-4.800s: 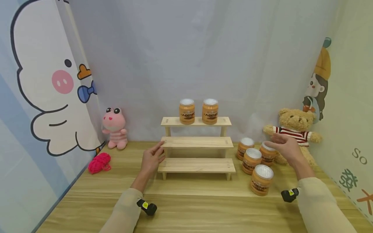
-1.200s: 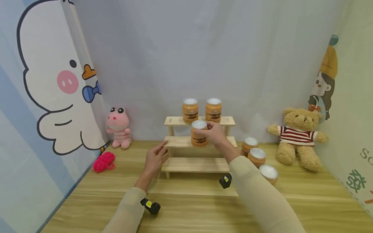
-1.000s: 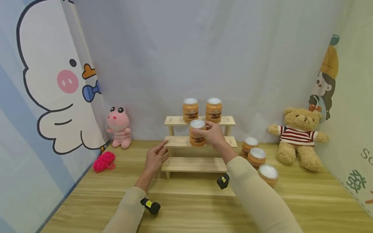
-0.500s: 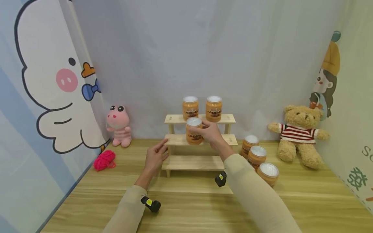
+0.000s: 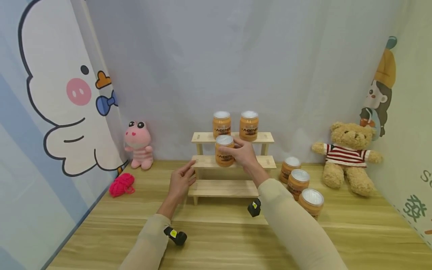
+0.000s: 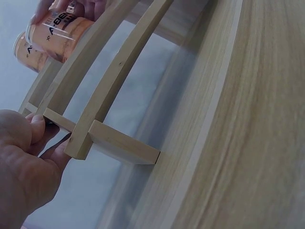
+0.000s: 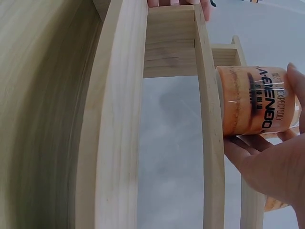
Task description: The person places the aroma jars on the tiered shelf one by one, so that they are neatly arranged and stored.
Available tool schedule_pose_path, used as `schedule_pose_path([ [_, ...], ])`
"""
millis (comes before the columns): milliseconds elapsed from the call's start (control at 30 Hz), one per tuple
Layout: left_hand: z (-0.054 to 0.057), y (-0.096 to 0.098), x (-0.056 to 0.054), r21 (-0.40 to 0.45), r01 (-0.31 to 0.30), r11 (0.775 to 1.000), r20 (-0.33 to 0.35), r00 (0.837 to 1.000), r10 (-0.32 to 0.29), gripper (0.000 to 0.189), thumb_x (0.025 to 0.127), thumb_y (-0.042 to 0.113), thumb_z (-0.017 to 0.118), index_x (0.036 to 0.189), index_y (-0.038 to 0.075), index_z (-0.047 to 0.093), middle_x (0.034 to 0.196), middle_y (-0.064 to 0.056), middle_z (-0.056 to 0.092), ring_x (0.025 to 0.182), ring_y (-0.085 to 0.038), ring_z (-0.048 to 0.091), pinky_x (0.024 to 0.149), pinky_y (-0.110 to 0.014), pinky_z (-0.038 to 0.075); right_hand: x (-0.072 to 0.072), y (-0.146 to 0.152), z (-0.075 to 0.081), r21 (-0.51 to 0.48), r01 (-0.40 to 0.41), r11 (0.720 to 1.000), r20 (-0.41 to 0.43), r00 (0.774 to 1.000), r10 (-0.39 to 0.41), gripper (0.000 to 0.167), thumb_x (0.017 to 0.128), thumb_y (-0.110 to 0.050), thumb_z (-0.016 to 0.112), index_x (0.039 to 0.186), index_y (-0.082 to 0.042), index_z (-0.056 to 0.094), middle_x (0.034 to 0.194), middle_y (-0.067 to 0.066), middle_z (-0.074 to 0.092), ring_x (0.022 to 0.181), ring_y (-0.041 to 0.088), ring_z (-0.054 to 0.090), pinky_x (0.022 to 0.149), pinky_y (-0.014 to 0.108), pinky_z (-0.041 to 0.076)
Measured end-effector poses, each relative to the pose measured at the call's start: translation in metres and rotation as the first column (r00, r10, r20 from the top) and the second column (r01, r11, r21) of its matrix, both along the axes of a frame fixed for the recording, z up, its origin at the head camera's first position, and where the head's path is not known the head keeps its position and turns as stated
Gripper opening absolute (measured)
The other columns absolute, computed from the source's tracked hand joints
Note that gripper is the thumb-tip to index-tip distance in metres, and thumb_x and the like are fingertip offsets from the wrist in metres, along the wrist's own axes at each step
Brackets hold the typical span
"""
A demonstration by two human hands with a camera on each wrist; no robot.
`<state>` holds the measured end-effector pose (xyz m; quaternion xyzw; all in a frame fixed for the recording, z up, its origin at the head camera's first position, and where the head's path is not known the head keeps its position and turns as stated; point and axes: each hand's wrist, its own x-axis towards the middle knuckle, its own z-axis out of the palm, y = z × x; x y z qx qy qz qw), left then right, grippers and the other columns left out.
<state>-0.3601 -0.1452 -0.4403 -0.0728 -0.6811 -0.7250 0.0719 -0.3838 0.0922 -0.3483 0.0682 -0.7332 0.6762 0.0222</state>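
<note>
A three-tier wooden display stand [image 5: 222,188] stands mid-table. My right hand [image 5: 245,155] grips an orange jar [image 5: 223,157] with a whitish lid, upright at the middle tier, left of its centre. In the right wrist view the base of this jar [image 7: 257,100] meets or nearly meets the tier; exact contact cannot be told. My left hand [image 5: 181,182] holds the stand's left end at the middle tier; in the left wrist view, thumb and fingers of the left hand [image 6: 28,162] pinch there. Two like jars, left [image 5: 221,123] and right [image 5: 249,126], stand on the top tier.
Three more jars, back [image 5: 289,168], middle [image 5: 298,183] and front [image 5: 311,200], stand right of the stand, the front one partly behind my sleeve. A teddy bear [image 5: 347,153] sits far right. A pink plush toy [image 5: 138,144] and pink yarn [image 5: 122,185] lie left.
My right hand has taken a jar from the group on the right and brought it left to the middle tier, where it shifted slightly left. My left hand stays at the stand's end.
</note>
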Motion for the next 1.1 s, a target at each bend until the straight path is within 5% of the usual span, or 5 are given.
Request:
schedule_pose_path([
  [167, 0.002, 0.0, 0.001, 0.002, 0.004, 1.0, 0.005, 1.0, -0.004, 0.038, 0.106, 0.009, 0.051, 0.144, 0.008, 0.055, 0.143, -0.019, 0.05, 0.132, -0.032, 0.05, 0.1, -0.04, 0.05, 0.004, 0.01, 0.005, 0.025, 0.003, 1.0, 0.015, 1.0, -0.003, 0.089, 0.079, -0.034, 0.088, 0.153, -0.014, 0.043, 0.135, 0.013, 0.058, 0.125, 0.028, 0.054, 0.105, 0.046, 0.047],
  [400, 0.005, 0.0, 0.0, -0.006, 0.0, 1.0, -0.012, 1.0, 0.0, 0.039, 0.106, 0.008, 0.05, 0.144, 0.007, 0.055, 0.14, -0.021, 0.051, 0.133, -0.033, 0.049, 0.1, -0.042, 0.05, 0.021, 0.04, 0.015, 0.077, -0.036, 0.996, 0.01, 0.999, 0.035, 0.079, 0.083, -0.031, 0.085, 0.149, -0.009, 0.047, 0.139, 0.017, 0.057, 0.127, 0.031, 0.053, 0.109, 0.049, 0.043],
  [767, 0.001, 0.001, 0.001, -0.003, 0.003, 1.0, -0.001, 1.0, -0.003, 0.039, 0.106, 0.008, 0.051, 0.145, 0.006, 0.054, 0.14, -0.022, 0.051, 0.133, -0.033, 0.048, 0.1, -0.042, 0.049, 0.061, 0.126, 0.032, 0.287, -0.047, 0.957, -0.133, 0.987, 0.089, 0.063, 0.09, -0.021, 0.078, 0.143, -0.001, 0.051, 0.134, 0.019, 0.061, 0.122, 0.03, 0.058, 0.105, 0.043, 0.047],
  [900, 0.002, -0.001, 0.001, -0.006, 0.003, 1.0, -0.008, 1.0, -0.003, 0.039, 0.106, 0.009, 0.05, 0.145, 0.007, 0.054, 0.148, -0.02, 0.045, 0.134, -0.034, 0.046, 0.099, -0.038, 0.05, 0.077, 0.157, 0.034, 0.374, -0.071, 0.925, -0.128, 0.984, 0.127, 0.059, 0.091, -0.022, 0.077, 0.14, 0.0, 0.055, 0.131, 0.019, 0.063, 0.118, 0.027, 0.061, 0.096, 0.031, 0.053],
  [1100, 0.001, 0.0, 0.0, -0.01, 0.025, 1.0, -0.008, 1.0, -0.025, 0.04, 0.106, 0.008, 0.049, 0.146, 0.006, 0.052, 0.152, -0.02, 0.041, 0.136, -0.034, 0.044, 0.1, -0.039, 0.049, 0.103, 0.2, 0.018, 0.49, -0.129, 0.862, -0.078, 0.978, 0.191, 0.053, 0.091, -0.022, 0.077, 0.135, 0.002, 0.058, 0.126, 0.019, 0.065, 0.115, 0.033, 0.062, 0.089, 0.031, 0.055],
])
